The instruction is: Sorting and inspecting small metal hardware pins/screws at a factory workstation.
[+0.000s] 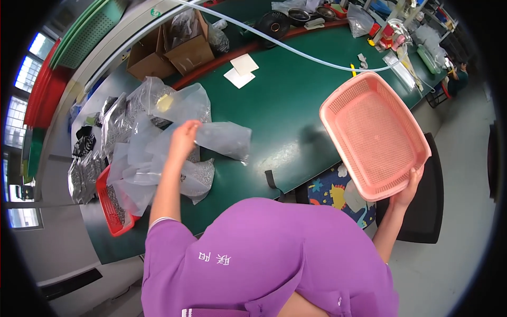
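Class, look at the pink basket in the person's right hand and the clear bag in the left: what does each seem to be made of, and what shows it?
Pink basket: looks like moulded rigid plastic, matt, with a fine perforated mesh floor and walls and a smooth rolled rim; right hand grips its corner.
Clear bag: probably thin plastic film, see-through, glossy, crinkled; left hand pinches it.

pink basket (376,142) and clear bag (224,138) in hand
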A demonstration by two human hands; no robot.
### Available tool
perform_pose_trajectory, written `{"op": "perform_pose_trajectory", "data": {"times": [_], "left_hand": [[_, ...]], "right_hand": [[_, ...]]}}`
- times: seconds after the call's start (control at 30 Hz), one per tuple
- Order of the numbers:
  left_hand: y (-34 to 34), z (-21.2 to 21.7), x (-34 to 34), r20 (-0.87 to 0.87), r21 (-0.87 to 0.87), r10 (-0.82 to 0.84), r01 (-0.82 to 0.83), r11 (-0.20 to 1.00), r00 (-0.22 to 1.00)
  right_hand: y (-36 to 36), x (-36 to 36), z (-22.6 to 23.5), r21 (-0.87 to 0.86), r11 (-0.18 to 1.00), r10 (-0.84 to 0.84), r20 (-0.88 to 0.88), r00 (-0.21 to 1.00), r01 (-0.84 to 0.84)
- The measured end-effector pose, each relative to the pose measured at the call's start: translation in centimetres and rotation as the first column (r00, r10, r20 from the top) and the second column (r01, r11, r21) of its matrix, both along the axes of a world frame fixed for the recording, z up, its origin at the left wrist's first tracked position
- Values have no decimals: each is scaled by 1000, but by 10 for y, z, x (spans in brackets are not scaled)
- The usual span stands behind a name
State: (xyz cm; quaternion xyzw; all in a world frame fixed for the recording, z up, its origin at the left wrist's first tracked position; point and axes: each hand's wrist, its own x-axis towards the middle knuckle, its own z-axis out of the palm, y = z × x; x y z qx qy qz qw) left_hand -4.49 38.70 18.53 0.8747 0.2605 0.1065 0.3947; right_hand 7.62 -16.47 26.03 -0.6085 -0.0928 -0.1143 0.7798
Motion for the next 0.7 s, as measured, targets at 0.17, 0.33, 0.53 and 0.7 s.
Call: {"op": "perform_pose_trajectory", "data": {"times": [0.17,0.33,0.53,0.7], "left_hand": [[33,35,-20,-268,377,50,57,925,962],[27,50,-34,28,514,131,-127,848,991],[-59,47,-24,-69,669,-1,47,742,998],[-54,27,-5,-147,581,33,59,812,989]], "right_hand": [[49,14,-15,-84,996,8,-62,998,-13],[92,27,-29,-75,992,90,-102,991,-98],[138,22,-104,116,979,190,-239,952,-166],[174,7,-175,320,946,205,-450,869,-58]]}}
